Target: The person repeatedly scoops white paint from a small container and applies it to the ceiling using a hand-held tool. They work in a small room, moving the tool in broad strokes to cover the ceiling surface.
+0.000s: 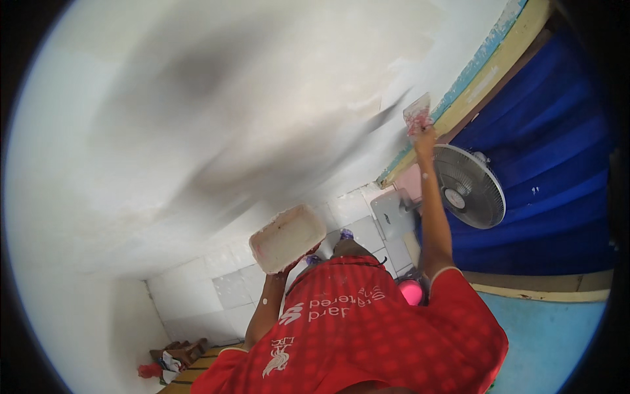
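Note:
My left hand (283,270) supports a whitish rectangular tub (287,239) from below, in front of my body. Pale residue coats the tub's inside and rim, and most of the hand is hidden beneath it. My right arm reaches up to the far right, where my right hand (425,136) is closed round a flat scraper (417,113) with reddish smears. The scraper is at the white wall (275,98), beside the blue and yellow door frame (485,72). Whether its blade touches the wall, I cannot tell.
A grey standing fan (469,187) is close to my right forearm, before a dark blue curtain (545,164). Below lie pale floor tiles (233,289), a grey panel-like object (392,213) and a pink round object (411,292). Bricks and rags (180,358) lie at the lower left.

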A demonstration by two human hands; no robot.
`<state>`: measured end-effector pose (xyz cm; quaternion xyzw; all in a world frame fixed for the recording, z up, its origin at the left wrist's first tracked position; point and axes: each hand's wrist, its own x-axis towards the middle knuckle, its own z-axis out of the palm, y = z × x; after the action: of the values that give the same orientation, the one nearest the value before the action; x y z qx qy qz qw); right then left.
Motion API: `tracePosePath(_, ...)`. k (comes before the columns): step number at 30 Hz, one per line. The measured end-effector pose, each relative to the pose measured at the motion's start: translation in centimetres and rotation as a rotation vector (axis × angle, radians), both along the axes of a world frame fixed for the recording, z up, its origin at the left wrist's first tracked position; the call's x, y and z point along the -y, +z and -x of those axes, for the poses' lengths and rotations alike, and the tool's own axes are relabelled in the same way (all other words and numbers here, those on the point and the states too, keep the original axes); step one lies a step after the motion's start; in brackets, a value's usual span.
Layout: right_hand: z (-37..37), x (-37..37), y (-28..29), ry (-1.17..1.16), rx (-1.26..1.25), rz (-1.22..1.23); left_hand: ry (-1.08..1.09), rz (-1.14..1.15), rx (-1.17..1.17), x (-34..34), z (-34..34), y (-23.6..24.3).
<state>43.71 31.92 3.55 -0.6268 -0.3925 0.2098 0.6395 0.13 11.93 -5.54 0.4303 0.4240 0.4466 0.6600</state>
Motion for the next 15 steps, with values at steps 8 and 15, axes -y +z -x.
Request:
tracePosePath(8,18.7,-2.5,-10.1,-0.077,0.765,0.104,0.014,0.044,-0.051,1.6,0.6,0.7)
tracePosePath(15,19.2,6.2,-8.1,0.47,-0.268,0.126,0.024,0.06,-0.055,2.1,0.2,0.7)
